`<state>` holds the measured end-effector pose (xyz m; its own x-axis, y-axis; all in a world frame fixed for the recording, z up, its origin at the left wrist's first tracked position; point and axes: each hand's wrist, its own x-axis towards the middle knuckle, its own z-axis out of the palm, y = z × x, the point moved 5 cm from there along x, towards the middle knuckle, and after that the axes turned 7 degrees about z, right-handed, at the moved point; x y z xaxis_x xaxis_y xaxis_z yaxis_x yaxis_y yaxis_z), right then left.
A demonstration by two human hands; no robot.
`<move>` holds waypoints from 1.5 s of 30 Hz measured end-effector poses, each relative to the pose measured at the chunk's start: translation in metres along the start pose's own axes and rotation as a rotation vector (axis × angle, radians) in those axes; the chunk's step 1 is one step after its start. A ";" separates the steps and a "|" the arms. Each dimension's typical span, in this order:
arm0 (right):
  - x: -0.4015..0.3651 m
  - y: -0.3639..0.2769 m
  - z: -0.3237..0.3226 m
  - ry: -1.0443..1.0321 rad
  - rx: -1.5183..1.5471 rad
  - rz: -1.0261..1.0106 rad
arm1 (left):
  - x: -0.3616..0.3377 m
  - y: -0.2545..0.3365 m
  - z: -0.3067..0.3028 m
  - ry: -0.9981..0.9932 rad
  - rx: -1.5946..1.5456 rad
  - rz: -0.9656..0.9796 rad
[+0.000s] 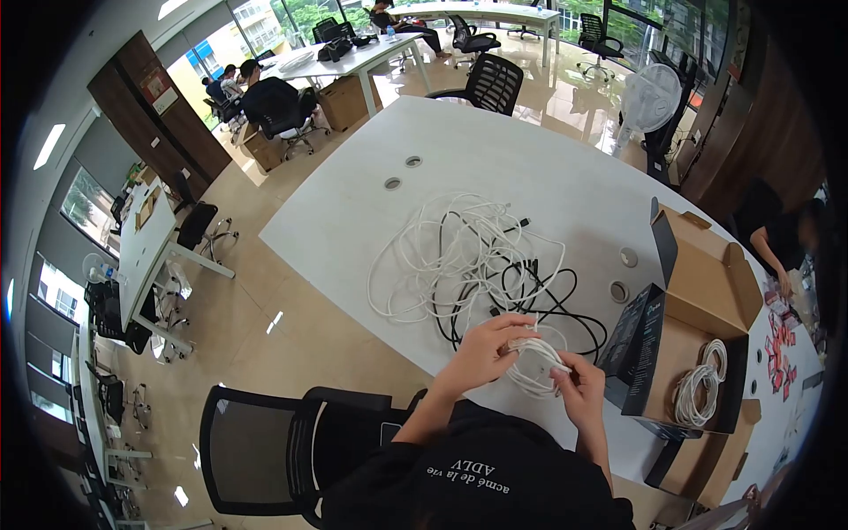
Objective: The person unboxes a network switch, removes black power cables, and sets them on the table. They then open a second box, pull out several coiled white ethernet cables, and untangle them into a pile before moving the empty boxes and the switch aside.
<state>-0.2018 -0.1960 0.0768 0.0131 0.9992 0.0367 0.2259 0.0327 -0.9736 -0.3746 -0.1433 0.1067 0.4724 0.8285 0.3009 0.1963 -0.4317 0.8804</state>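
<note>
A coiled white cable (533, 375) is held between my two hands, close to the table's near edge. My left hand (488, 351) has its fingers closed around the upper left part of the coil. My right hand (580, 386) pinches the coil's right side between thumb and fingers. Just beyond them lies a loose tangle of white cables (450, 256), with black cables (565, 305) mixed in on its right. To my right stands an open black cardboard box (649, 353), and inside it rests a wound white cable bundle (700, 393).
The white table (327, 203) has round cable holes (413, 162). An office chair (256, 450) stands at my left, another chair (493, 84) at the far edge. At the right, a person (777, 243) reaches toward small red items (779, 353). A fan (652, 97) stands behind.
</note>
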 end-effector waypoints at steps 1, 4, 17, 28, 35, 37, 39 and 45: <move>0.000 -0.012 0.000 0.034 -0.073 -0.024 | 0.002 -0.003 0.001 -0.001 -0.049 0.047; -0.001 -0.033 0.002 0.142 -0.331 -0.272 | 0.004 0.000 -0.004 -0.024 -0.107 0.058; -0.005 0.014 -0.077 0.460 0.302 -0.070 | -0.024 -0.043 -0.079 0.333 -0.326 -0.102; 0.006 0.012 -0.069 0.482 0.360 -0.222 | -0.051 -0.070 -0.147 0.926 -0.571 -0.064; 0.017 -0.025 -0.036 -0.083 0.057 -0.121 | -0.036 -0.083 -0.105 0.687 -0.717 -0.208; 0.014 -0.031 -0.016 -0.254 0.027 -0.230 | -0.024 -0.093 -0.080 0.624 -0.809 -0.293; 0.009 -0.023 -0.004 -0.363 0.112 -0.225 | -0.010 -0.088 -0.060 0.596 -0.849 -0.298; -0.005 -0.019 0.002 -0.266 0.218 -0.024 | 0.013 -0.078 -0.016 0.400 -0.917 -0.266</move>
<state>-0.2076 -0.2017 0.0944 -0.2508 0.9676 0.0281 0.0095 0.0315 -0.9995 -0.3982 -0.0933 0.0475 0.1566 0.9876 0.0077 -0.5566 0.0818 0.8267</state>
